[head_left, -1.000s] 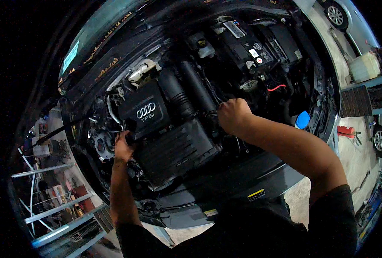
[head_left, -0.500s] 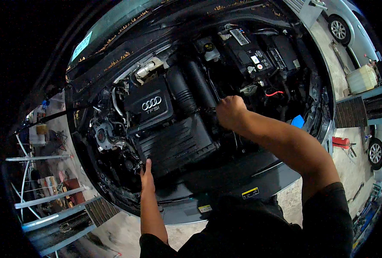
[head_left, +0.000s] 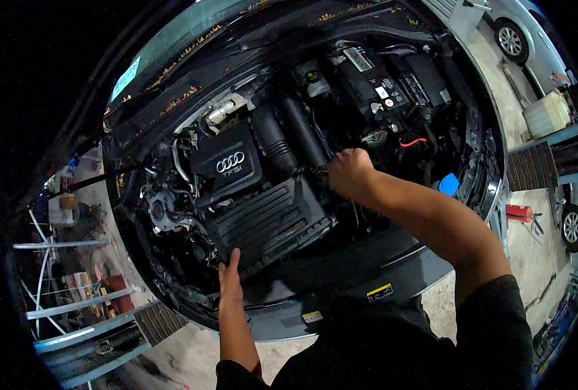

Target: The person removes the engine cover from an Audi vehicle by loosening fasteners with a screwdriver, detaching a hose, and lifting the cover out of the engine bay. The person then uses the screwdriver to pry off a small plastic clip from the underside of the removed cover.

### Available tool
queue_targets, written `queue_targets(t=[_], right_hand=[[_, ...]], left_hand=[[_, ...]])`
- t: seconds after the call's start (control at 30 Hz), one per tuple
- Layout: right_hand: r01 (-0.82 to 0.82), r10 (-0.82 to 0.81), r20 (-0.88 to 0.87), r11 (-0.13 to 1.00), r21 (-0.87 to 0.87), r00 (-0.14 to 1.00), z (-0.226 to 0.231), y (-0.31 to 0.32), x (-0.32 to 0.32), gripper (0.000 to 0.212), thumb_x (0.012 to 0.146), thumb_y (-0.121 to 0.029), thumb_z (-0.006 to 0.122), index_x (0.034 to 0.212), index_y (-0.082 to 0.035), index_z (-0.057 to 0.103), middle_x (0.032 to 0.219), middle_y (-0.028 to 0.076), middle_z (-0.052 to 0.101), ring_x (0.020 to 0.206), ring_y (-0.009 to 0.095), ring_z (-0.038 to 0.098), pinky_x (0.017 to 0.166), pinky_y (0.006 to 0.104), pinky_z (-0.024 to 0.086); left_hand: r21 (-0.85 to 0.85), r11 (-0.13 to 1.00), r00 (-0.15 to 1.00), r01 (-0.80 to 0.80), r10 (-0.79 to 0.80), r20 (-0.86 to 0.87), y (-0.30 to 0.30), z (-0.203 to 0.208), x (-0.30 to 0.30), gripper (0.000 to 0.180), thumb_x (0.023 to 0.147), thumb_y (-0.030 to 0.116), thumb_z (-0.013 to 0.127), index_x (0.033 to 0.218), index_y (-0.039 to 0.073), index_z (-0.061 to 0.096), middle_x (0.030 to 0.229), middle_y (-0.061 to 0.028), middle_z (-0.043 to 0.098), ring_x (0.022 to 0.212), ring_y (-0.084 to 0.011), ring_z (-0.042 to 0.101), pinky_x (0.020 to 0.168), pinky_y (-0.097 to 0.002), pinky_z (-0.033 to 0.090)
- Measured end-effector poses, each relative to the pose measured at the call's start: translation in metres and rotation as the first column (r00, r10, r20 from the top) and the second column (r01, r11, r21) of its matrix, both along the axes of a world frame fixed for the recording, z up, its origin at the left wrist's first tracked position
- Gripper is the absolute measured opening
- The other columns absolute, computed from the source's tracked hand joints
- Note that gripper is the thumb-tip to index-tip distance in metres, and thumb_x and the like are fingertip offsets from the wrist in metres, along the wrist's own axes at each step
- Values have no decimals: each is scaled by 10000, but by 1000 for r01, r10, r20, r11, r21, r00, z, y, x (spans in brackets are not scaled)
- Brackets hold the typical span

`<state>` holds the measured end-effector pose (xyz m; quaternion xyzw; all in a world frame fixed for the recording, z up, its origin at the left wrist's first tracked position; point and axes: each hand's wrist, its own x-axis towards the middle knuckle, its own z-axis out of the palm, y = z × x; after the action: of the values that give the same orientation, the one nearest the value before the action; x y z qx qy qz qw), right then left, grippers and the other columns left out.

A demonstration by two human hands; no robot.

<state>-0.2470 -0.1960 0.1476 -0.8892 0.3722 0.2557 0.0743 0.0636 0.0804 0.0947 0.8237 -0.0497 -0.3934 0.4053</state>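
Note:
A black ribbed air filter box (head_left: 273, 224) sits at the front of the engine bay, in front of the engine cover (head_left: 227, 153). My left hand (head_left: 231, 279) grips its near left corner, thumb up along the edge and fingers partly hidden behind the side. My right hand (head_left: 351, 171) is closed in a fist just past the box's far right corner, by the lower end of a thick black air duct (head_left: 302, 130). Whatever its curled fingers hold is hidden. A corrugated intake hose (head_left: 276, 140) runs back from the box beside that duct.
The battery (head_left: 383, 84) lies at the back right, with a red cable (head_left: 414, 142) nearer me. A blue cap (head_left: 449, 184) is right of my forearm. The front panel (head_left: 341, 302) edges the bay. Lift arms (head_left: 81, 302) and a fire extinguisher (head_left: 518, 213) stand outside.
My left hand has shifted slightly right and nearer me along with the box's near left corner; more of the ribbed top shows. My right fist stays almost in place.

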Motion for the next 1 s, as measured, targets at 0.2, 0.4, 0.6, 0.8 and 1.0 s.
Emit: queue_targets(t=[0.2,0.4,0.6,0.8,1.0], right_hand=[[-20,20,36,1000,-12,999,9,1,3,244,906,-255,692,1067,-103,795,1144,93,764,1102,268,723,847,384,591],[39,-39,-7,996,82,999,29,-4,1,301,945,-256,677,1187,-103,768,1214,80,744,1139,262,708,869,394,588],[-20,19,46,999,32,999,21,-18,-4,281,901,-276,677,1092,-105,792,1160,121,756,1089,295,725,881,408,584],[-42,41,48,999,34,998,21,-25,1,262,851,-248,697,1040,-100,803,1111,140,765,1079,316,729,884,414,588],[-4,5,-28,999,46,1000,30,-28,11,298,938,-296,647,1149,-134,780,1226,81,744,1144,278,713,901,408,590]], left_hand=[[62,988,988,143,-146,44,8,4,22,992,798,323,887,1539,-74,361,1533,-182,486,1380,-320,487,1186,-378,328],[-80,992,995,102,-102,5,-11,46,11,937,810,284,874,1547,-30,387,1518,-166,509,1388,-320,478,1184,-392,326],[-34,999,995,-13,9,-95,-7,49,-9,959,840,306,863,1588,19,335,1554,-149,474,1418,-312,448,1192,-421,304],[-573,819,936,1,-202,-288,61,-40,20,772,950,359,716,1571,44,382,1584,-134,440,1473,-343,375,1229,-517,278],[-416,864,906,-285,101,-411,64,-91,-5,654,936,155,747,1515,61,457,1489,-80,534,1335,-280,516,1181,-451,382]])
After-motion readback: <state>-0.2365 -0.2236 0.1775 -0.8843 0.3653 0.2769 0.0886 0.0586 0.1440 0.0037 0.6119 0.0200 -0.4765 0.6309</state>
